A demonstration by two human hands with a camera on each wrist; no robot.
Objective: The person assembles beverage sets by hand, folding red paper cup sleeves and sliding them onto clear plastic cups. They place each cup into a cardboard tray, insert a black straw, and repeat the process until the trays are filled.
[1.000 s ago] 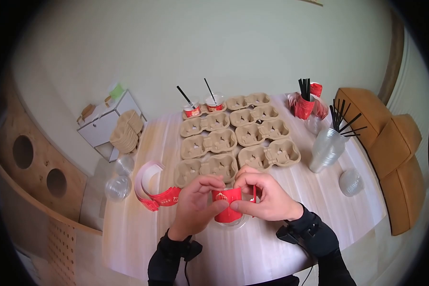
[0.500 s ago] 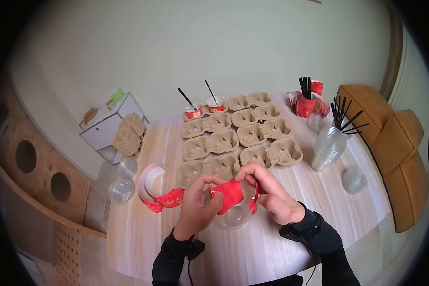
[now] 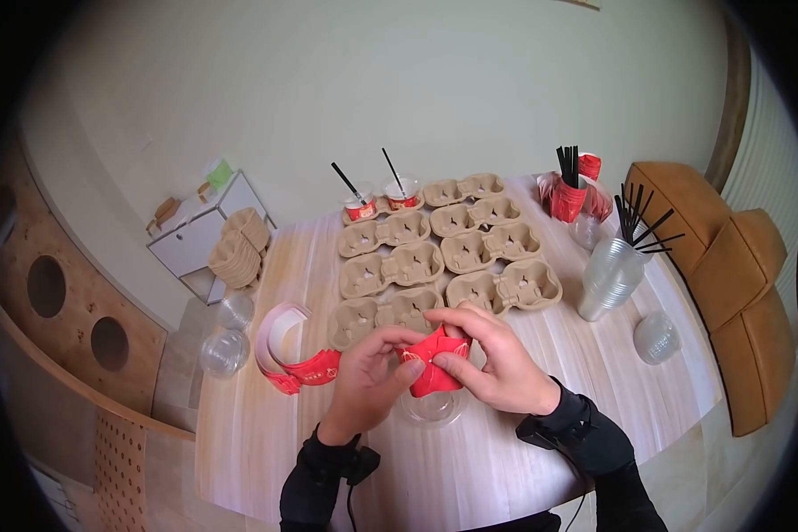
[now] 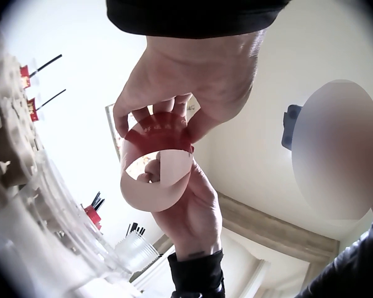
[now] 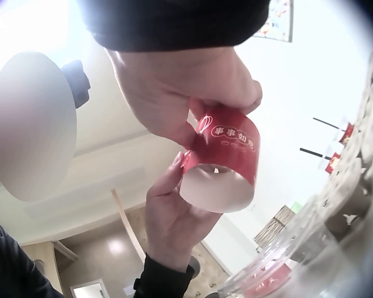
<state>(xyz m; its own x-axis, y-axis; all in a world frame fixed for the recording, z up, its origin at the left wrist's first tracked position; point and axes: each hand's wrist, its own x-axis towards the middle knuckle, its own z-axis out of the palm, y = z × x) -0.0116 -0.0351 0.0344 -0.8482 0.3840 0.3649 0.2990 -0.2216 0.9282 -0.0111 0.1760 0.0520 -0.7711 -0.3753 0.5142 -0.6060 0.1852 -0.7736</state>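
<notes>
Both hands hold one red paper sleeve (image 3: 434,372), bent round into a ring above a clear plastic cup (image 3: 432,410) on the table. My left hand (image 3: 363,377) grips its left side, thumb in front. My right hand (image 3: 496,368) pinches the right side, its thumb near the left thumb. In the left wrist view the ring (image 4: 155,186) shows a pale inside, with fingers of the left hand (image 4: 193,81) behind it. White print shows on the sleeve (image 5: 233,139) in the right wrist view, under the right hand (image 5: 180,93).
Brown cup carriers (image 3: 390,266) stand in rows, two red-sleeved cups (image 3: 402,197) with straws at the back. More red sleeves (image 3: 315,365) and clear domed lids (image 3: 224,353) lie left. Stacked clear cups (image 3: 607,279) with black straws stand right, beside another clear stack (image 3: 656,339).
The flat red piece seen half a second ago is curved into a ring between both hands. My right hand has moved inward, its thumb close to the left one.
</notes>
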